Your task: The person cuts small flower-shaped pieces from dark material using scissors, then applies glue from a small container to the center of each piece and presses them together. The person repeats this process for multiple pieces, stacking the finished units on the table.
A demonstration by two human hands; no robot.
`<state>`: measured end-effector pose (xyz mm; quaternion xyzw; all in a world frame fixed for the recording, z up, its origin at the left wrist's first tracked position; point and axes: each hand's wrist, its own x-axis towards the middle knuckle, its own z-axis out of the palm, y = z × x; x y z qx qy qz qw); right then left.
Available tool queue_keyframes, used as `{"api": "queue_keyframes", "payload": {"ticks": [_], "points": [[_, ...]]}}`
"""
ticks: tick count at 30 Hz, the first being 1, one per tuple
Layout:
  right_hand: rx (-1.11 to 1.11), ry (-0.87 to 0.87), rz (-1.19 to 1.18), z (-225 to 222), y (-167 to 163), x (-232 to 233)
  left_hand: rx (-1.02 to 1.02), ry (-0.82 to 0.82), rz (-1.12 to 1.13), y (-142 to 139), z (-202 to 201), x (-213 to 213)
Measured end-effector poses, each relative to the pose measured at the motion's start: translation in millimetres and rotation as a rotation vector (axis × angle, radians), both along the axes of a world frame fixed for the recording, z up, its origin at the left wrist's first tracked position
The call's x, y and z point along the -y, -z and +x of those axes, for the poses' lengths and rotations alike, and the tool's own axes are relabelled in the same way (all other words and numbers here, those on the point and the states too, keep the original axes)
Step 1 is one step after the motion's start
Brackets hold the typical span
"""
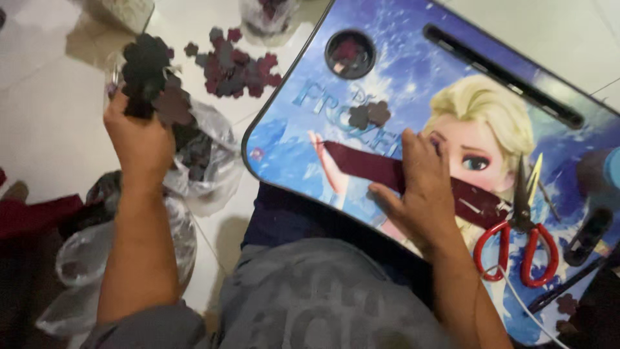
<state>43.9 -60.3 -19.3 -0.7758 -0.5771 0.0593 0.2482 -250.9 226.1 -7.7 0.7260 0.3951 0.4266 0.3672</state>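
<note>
On lap table (pixel 290 129) — right hand (pixel 423 187) flat on maroon strip (pixel 361 165); raised left hand (pixel 139 139) clutches cutouts (pixel 152 74).

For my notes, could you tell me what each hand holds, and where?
Left hand grips a bunch of dark petals from below; right hand only presses the ribbon.

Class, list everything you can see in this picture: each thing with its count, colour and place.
lap table: one, blue, cartoon print, right
fabric strip: one, maroon, on table
scissors: one pair, red handles, table right
flower cut-outs: heap, maroon, on floor
loose cut-outs: two, dark, on table
plastic bag: one, clear, under left hand
left hand: raised, holds cut-out bunch
right hand: pressing on strip
</note>
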Motion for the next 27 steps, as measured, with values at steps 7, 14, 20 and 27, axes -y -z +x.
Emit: {"api": "queue_keyframes", "payload": {"ticks": [7, 14, 20, 27], "points": [[0.013, -0.008, -0.033, -2, -2, 1, -0.455, -0.275, -0.048, 48, -28, -11], [-0.034, 0.061, -0.033, -2, -9, -9, -1.104, -0.163, -0.337, 99, -18, -45], [-0.012, 0.042, 0.014, 0, 1, 0, -0.919, -0.629, -0.617, 90, -17, -42], [-0.199, 0.112, 0.091, 4, -4, -11, -1.125, -0.540, -0.466, 64, 5, -39]]}}
